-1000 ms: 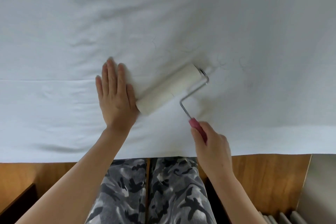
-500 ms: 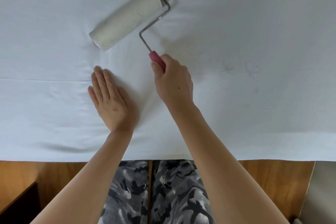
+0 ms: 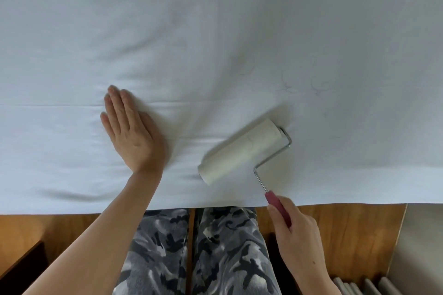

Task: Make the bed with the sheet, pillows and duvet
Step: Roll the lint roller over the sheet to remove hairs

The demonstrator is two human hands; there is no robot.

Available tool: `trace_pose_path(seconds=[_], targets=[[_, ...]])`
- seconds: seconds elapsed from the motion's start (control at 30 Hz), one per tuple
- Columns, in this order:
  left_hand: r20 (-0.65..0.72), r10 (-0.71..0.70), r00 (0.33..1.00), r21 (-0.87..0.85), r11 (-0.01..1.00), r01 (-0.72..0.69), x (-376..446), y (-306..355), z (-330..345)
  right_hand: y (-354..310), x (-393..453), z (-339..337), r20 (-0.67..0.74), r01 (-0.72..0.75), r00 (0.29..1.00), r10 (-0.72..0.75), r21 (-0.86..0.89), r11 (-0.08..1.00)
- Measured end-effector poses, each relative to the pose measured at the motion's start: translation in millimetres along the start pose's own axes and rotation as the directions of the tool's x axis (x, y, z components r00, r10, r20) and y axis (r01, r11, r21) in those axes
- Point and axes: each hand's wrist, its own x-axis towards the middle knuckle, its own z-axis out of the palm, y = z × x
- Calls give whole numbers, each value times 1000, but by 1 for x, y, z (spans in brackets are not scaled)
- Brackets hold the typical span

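Here the right hand point(image 3: 297, 230) holds the lint roller point(image 3: 242, 151) near the sheet point(image 3: 215, 31) edge.

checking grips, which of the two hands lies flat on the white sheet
The left hand, fingers straight on the white sheet; the right hand grips the lint roller's pink handle.

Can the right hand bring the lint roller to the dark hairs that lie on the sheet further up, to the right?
Probably yes. The right hand grips the lint roller by its pink handle, and only bare sheet lies between the roller and the hairs. The left hand rests flat well aside.
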Motion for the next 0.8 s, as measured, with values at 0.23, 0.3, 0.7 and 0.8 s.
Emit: trace_pose_path(seconds=[0.23, 0.3, 0.7, 0.8], targets=[[71, 144, 987, -43, 989, -141, -5, 7, -9, 44, -39, -7, -55, -97, 993, 100, 53, 994], [113, 247, 962, -63, 969, -241, -12, 20, -11, 53, -42, -8, -80, -134, 987, 140, 78, 988], [200, 402, 894, -25, 914, -405, -26, 69, 13, 12, 9, -6, 20, -155, 988, 155, 262, 953], [203, 402, 893, -11, 913, -408, -28, 68, 15, -20, 49, -14, -18, -83, 996, 91, 265, 961]])
